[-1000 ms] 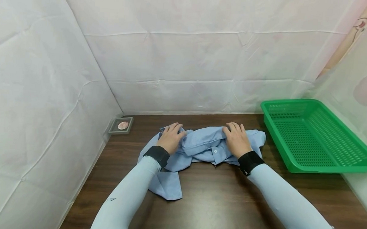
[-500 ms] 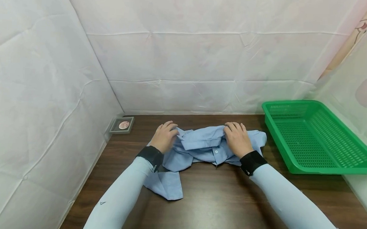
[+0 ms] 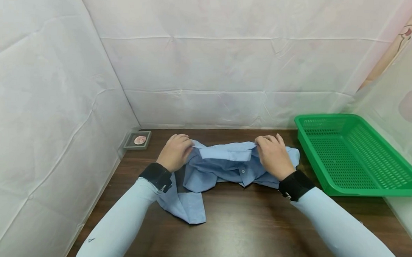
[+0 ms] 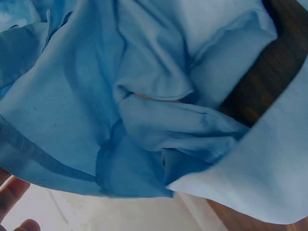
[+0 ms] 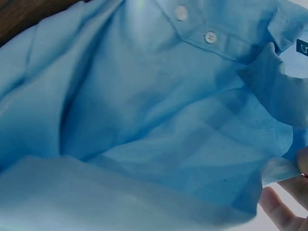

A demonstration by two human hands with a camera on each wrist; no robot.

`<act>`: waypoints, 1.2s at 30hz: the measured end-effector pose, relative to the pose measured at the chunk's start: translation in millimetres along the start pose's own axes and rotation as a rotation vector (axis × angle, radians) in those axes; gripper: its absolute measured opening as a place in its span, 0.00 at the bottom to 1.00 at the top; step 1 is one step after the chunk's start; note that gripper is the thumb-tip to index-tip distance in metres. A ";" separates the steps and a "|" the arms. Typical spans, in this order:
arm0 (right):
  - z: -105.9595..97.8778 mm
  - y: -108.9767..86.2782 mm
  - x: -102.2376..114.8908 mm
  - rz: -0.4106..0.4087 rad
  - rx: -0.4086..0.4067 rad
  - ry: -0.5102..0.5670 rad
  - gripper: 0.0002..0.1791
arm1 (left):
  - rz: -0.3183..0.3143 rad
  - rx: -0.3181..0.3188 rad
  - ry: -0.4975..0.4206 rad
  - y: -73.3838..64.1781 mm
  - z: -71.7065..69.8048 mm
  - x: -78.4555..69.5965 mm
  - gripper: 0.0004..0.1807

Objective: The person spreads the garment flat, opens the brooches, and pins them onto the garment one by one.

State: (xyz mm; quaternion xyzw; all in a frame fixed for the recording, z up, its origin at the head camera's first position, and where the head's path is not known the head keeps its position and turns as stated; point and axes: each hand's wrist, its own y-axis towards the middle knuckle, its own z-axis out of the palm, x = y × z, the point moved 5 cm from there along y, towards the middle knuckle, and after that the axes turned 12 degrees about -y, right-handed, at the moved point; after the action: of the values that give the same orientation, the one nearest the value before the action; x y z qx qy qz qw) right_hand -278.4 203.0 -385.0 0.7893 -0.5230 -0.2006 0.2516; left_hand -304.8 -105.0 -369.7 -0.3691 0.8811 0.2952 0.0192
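Observation:
A light blue button-up shirt [image 3: 225,152] lies bunched on the dark wooden table, its far edge raised between the two hands. My left hand [image 3: 175,152] pinches the shirt's far left edge, while my right hand [image 3: 274,155] pinches the far edge on the right. In the right wrist view, white buttons, a collar and a dark label show on the shirt [image 5: 183,106], and a thumb and fingers [image 5: 276,209] grip its cloth. Folds of the shirt [image 4: 72,110] fill the left wrist view, with fingertips [image 4: 14,190] at the lower left. One sleeve hangs toward the near side.
A green plastic basket [image 3: 330,189] stands on the right side of the table [image 3: 243,228]. At the back left corner sits a small grey square tray [image 3: 127,145] with a round pinkish piece in it. White sheeting [image 3: 201,64] walls the back and sides.
My left hand has moved left along the shirt to its far left edge. The right hand has shifted slightly right, and the shirt's far edge is now pulled straighter and lifted.

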 end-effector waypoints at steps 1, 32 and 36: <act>-4.0 0.3 0.0 0.009 0.006 0.006 0.06 | 0.000 -0.005 -0.008 -0.2 -3.3 -1.6 0.05; -125.8 -2.6 20.0 0.034 0.069 0.418 0.02 | 0.116 -0.193 -0.233 -13.5 -91.3 -53.3 0.05; -132.8 -7.5 20.0 0.061 0.171 0.521 0.01 | 0.124 -0.195 -0.235 -16.0 -97.6 -58.9 0.04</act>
State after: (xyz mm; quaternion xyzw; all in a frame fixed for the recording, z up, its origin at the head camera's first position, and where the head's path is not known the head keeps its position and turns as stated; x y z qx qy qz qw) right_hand -188.5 211.8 -285.3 0.8164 -0.4795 0.0617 0.3158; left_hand -233.4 -128.4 -282.5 -0.2768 0.8611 0.4210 0.0680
